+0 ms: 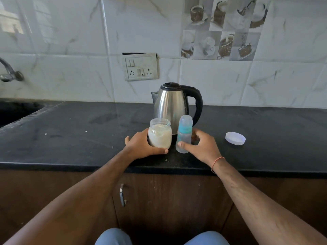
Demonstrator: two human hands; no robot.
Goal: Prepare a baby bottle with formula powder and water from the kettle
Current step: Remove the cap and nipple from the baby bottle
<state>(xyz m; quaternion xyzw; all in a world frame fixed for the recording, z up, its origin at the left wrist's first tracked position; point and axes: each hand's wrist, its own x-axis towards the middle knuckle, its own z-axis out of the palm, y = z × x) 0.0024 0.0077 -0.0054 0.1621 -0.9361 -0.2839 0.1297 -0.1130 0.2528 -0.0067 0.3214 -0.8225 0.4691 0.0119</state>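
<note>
Near the table's (70, 131) front edge, the left hand (141, 145) wraps the uncapped formula jar (160, 135) to steady it, while the right hand (200, 146) curls around the capped baby bottle (184, 135), likely for opening; the kettle (172, 103) stands directly behind, the jar lid (235, 138) set aside rightward.

**Hidden and cut off at the counter**

The left hand (141, 145) covers the lower left side of the powder jar (160, 134), and its fingers pass behind the glass out of sight. The kettle (174, 105) base is hidden behind the jar and the baby bottle (184, 134). The tap (8, 71) and the sink (16, 110) are cut by the left edge. The bottle's markings are too small to read.
</note>
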